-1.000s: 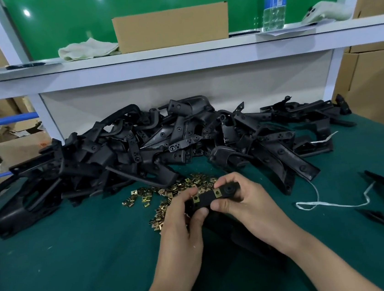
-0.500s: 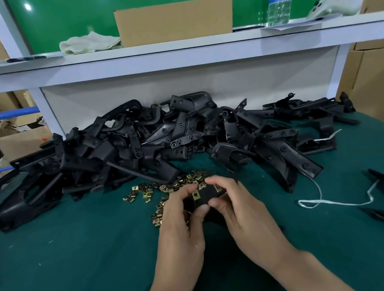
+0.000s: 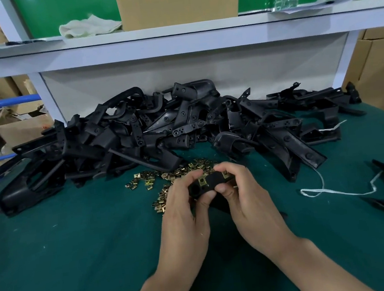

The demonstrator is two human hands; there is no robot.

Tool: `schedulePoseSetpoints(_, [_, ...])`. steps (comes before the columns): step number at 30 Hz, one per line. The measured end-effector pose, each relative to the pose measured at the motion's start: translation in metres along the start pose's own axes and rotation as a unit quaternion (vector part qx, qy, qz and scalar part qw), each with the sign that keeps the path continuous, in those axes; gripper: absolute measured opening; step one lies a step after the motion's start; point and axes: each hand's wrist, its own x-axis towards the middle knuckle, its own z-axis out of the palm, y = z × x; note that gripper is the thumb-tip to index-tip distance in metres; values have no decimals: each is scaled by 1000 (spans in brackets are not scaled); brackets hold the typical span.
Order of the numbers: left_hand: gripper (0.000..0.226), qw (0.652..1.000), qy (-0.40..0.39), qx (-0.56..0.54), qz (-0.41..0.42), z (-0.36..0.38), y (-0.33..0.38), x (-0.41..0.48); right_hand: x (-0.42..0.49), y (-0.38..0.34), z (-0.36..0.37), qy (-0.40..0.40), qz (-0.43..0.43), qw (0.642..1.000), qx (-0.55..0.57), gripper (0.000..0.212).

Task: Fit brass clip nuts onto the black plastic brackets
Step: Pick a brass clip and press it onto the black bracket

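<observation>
Black bracket (image 3: 213, 181) in grip between left hand (image 3: 182, 218) and right hand (image 3: 249, 202)

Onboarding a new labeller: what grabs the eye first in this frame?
The heap of black plastic brackets sprawls across the back of the green table. In front of it, at centre, the left hand and right hand grip a single bracket with brass clips on it, beside a scatter of loose brass clip nuts.
</observation>
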Motion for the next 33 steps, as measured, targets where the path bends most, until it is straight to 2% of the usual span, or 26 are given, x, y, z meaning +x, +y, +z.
schedulePoseSetpoints(8, [27,1000,0,-1,-9,0,0,1,1,-3,-1,-1,9,1000,-4,29])
schedulePoseSetpoints(33, [27,1000,26,4,-2,-1,3,3,0,3,1,5,-5,1000,-11,25])
